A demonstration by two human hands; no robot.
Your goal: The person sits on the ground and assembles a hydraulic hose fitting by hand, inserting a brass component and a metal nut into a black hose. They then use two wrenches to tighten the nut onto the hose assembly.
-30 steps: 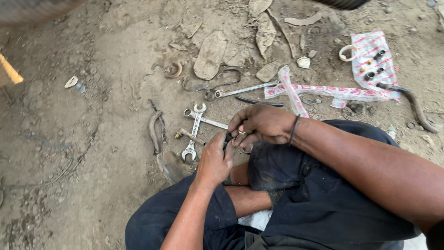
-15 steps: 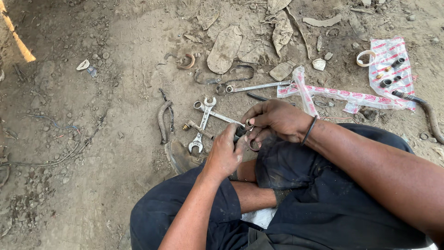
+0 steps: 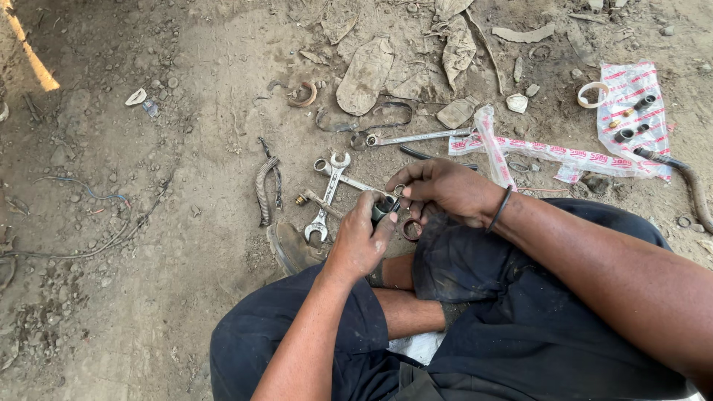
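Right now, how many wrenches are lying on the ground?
3. Two wrenches lie crossed just ahead of the left hand; a long wrench lies farther out, beside the striped plastic bag. The hands may hide more.

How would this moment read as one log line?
left hand: grips small dark cylinder | right hand: pinches metal ring | wrenches: on dirt

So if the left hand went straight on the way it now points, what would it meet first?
The left hand points up and slightly right, holding a small dark cylindrical part. It would probably first meet the right hand, whose fingers are already at that part. Depth is hard to judge.
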